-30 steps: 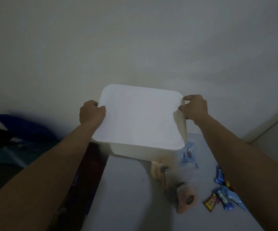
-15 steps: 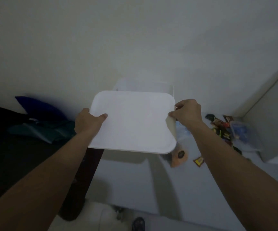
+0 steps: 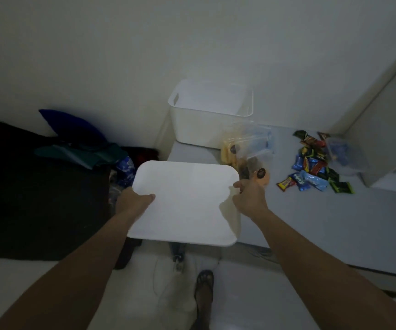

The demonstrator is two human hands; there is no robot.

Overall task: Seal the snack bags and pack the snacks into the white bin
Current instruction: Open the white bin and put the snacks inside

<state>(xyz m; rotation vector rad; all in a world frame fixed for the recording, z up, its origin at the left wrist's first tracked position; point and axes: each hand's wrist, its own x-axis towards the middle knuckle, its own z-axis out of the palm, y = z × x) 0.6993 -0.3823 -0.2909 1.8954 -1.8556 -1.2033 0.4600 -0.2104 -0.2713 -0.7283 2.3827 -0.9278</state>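
Note:
The white bin (image 3: 199, 125) stands uncovered at the back left of the grey table (image 3: 323, 225), against the wall. I hold its flat white lid (image 3: 185, 201) level in front of me, over the table's near left corner. My left hand (image 3: 134, 201) grips the lid's left edge and my right hand (image 3: 249, 198) grips its right edge. Clear snack bags (image 3: 249, 151) with cookies stand just right of the bin. Loose wrapped candies (image 3: 311, 170) lie farther right on the table.
A clear plastic tub (image 3: 344, 156) sits by the candies near a white ledge (image 3: 392, 167). Dark bedding and blue and green cloth (image 3: 78, 141) lie left of the table. My sandalled foot (image 3: 204, 294) is on the pale floor below.
Both hands have lifted the lid off the bin and drawn it down and toward me. The bin now stands uncovered, and the view has tilted downward.

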